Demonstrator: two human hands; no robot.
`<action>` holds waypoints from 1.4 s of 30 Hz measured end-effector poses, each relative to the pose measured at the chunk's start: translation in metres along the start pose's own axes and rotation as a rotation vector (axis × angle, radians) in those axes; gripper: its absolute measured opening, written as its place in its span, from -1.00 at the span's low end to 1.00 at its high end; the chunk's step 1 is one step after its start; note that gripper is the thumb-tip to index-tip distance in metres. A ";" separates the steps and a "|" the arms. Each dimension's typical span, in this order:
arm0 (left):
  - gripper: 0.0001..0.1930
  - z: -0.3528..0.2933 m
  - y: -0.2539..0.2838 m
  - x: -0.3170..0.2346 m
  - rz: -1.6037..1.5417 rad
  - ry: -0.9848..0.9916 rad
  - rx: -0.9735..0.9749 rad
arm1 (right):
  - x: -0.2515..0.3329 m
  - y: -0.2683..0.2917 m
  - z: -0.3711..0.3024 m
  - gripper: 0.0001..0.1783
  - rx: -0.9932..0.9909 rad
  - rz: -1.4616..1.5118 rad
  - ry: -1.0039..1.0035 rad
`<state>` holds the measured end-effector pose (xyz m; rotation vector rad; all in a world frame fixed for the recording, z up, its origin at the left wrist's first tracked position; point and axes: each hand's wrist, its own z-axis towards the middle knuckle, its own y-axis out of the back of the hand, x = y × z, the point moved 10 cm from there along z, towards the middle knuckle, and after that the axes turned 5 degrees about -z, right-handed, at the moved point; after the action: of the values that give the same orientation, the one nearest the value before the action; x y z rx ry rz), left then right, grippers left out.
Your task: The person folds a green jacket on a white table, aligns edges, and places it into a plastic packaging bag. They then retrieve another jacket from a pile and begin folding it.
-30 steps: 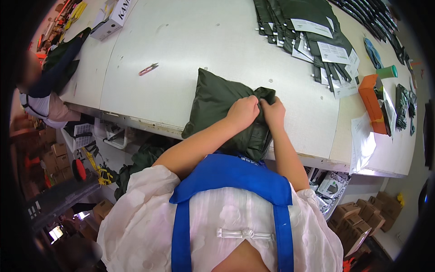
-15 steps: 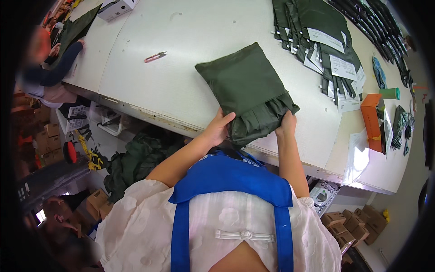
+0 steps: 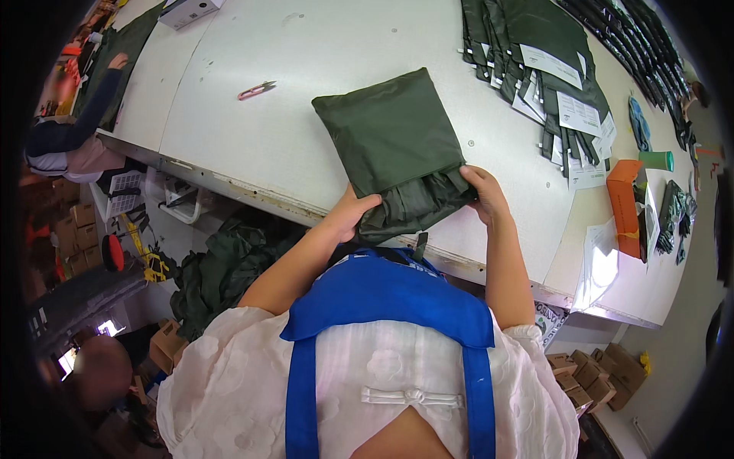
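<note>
Dark-green fabric pouch (image 3: 390, 130), frame centre: gathered lower end (image 3: 420, 203) is pinched at both sides by left hand (image 3: 350, 215) and right hand (image 3: 487, 194), and is best held evenly taut.

The dark green pouch (image 3: 394, 130) looks like thin synthetic cloth, smooth with a faint sheen above and crinkled below; the table (image 3: 260, 145) is smooth with a soft gloss, the apron (image 3: 390, 302) matt cloth, the labels (image 3: 579, 115) paper, the black packets (image 3: 636, 55) shiny plastic
</note>
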<state>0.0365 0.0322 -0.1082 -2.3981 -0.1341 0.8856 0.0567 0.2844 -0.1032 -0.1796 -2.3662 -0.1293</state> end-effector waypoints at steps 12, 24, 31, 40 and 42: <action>-0.27 -0.021 0.012 -0.016 0.960 -0.124 -0.107 | -0.036 -0.015 -0.036 -0.49 -0.209 -0.375 0.172; 0.10 -0.019 0.012 -0.002 0.970 -0.074 -0.056 | -0.005 -0.042 -0.105 -0.58 -0.471 -0.683 0.360; -0.21 0.035 -0.045 -0.084 0.514 -0.160 0.250 | 0.005 0.033 -0.052 -0.67 -0.551 -0.120 0.341; -0.47 0.081 0.008 -0.060 0.485 -0.001 -0.036 | 0.053 -0.091 -0.110 -0.84 0.233 -0.552 0.491; -0.46 0.088 -0.001 -0.061 0.590 -0.041 -0.002 | 0.115 -0.046 -0.079 -0.64 -0.207 -0.625 0.667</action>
<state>-0.0657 0.0577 -0.1271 -2.4540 0.5856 1.1848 0.0211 0.2385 0.0314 0.4494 -1.6640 -0.6291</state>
